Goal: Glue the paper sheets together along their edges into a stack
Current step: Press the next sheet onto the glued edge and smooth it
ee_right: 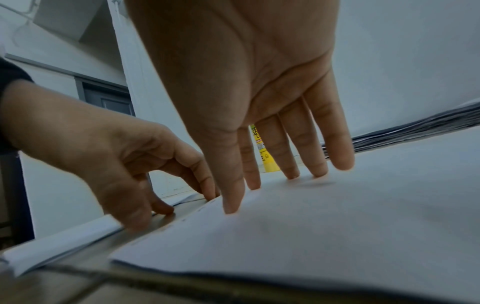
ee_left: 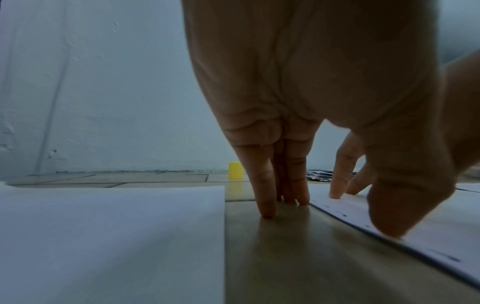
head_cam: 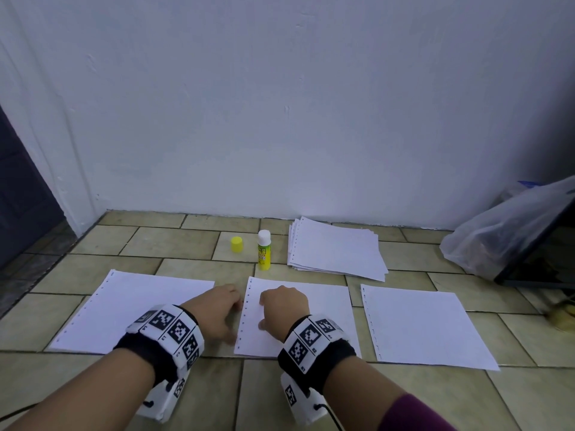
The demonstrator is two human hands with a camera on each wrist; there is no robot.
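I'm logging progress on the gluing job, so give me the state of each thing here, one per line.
Yellow glue stick: upright, uncapped.
Yellow plastic cap: off, standing on the floor left of the stick.
Middle white paper sheet: flat, right hand pressing it.
Left hand: fingertips at that sheet's punched edge.
Left white paper sheet: flat.
Right white paper sheet: flat, untouched.
Spare paper pile: loosely stacked.

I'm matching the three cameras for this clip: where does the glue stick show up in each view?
Head: the glue stick stands upright, uncapped, on the floor tiles beyond the middle sheet, beside its yellow cap.
Left wrist: not visible; only the yellow cap shows left of the left hand.
Right wrist: its yellow body peeks between the right hand's fingers.
Shared landmark: the middle sheet's punched edge, seen in all three.
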